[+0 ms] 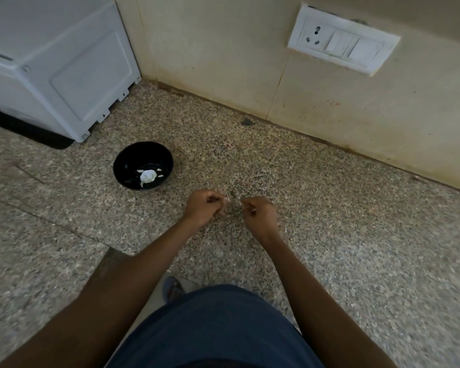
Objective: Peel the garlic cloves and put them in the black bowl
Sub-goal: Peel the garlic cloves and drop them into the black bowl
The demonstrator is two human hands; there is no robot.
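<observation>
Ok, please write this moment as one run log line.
left hand: pinching garlic bit | right hand: pinching bit | round black bowl: holds white garlic

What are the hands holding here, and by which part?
Both hands, left and right, have curled fingers pinching small pale bits, likely garlic clove or skin. They are too small to tell which, or by which part.

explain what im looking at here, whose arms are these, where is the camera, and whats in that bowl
There is no machine: a person wears a wide-angle camera on the head, looking down at their own arms over a speckled stone counter. The left hand and right hand have curled fingers and seem to pinch small pale bits, probably garlic or its skin; they are too small to be sure. To the left stands the black bowl, holding a white garlic piece and a few pale slivers. Behind are a white appliance and a wall socket.
</observation>
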